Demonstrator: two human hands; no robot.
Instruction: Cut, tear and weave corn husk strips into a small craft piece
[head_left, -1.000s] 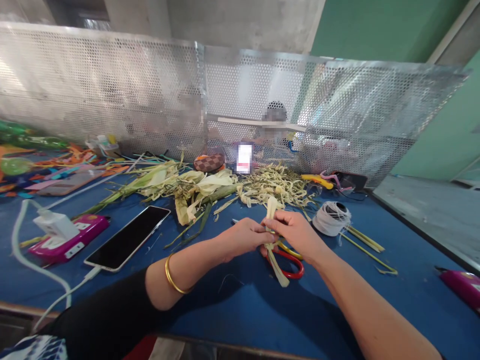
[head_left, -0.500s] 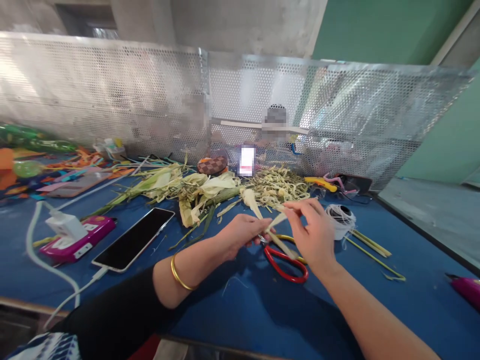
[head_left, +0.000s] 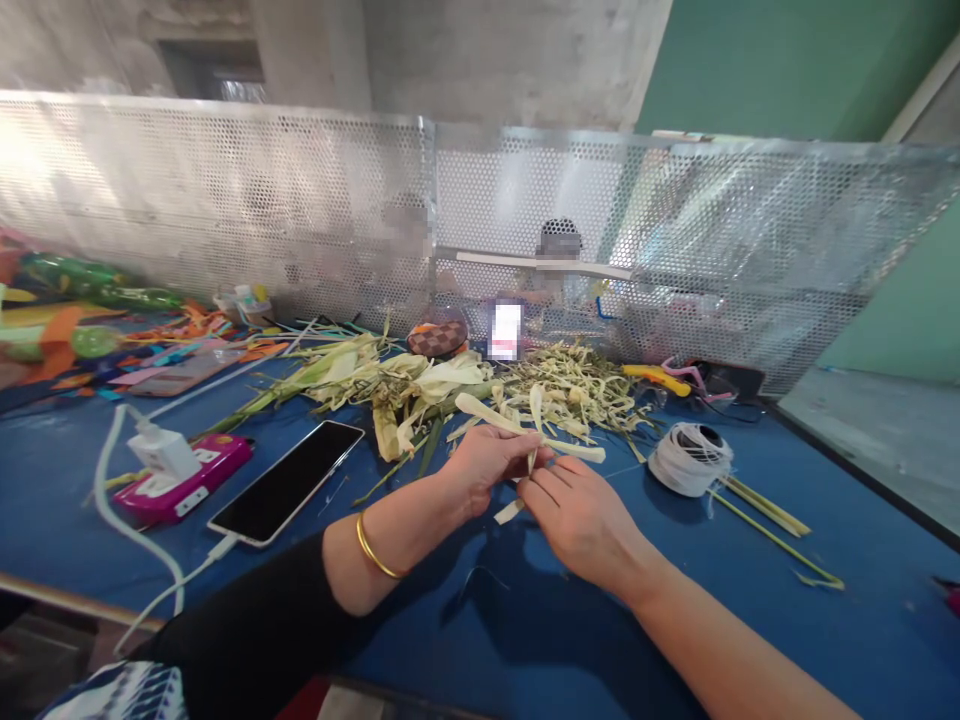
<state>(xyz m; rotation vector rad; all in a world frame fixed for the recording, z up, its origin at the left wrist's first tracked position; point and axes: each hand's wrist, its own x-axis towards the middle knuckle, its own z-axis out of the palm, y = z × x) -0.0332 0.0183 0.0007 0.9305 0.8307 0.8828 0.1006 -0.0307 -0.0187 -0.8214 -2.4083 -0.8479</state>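
Note:
My left hand (head_left: 487,465) pinches pale corn husk strips (head_left: 576,450) where they cross, above the blue table. My right hand (head_left: 581,515) is closed at the same crossing, its fingers touching the left fingertips. One strip end points up, others stick out to the left and right, and a short end (head_left: 510,512) hangs below. The fingers hide the crossing itself, so I cannot tell whether it is knotted. Just beyond my hands lies a heap of shredded husk (head_left: 574,385), with larger husk leaves (head_left: 450,375) to its left.
A spool of white string (head_left: 688,460) stands right of my hands, near thin stalks (head_left: 772,505). On the left are a phone (head_left: 289,485), its cable and a magenta power strip (head_left: 187,475). A perforated metal screen (head_left: 300,200) crosses the back, with a person behind it.
The husk strips have turned, one end now pointing right. My right hand has moved down and in against my left. The red-and-yellow-handled scissors seen under my hands no longer show. The view has shifted.

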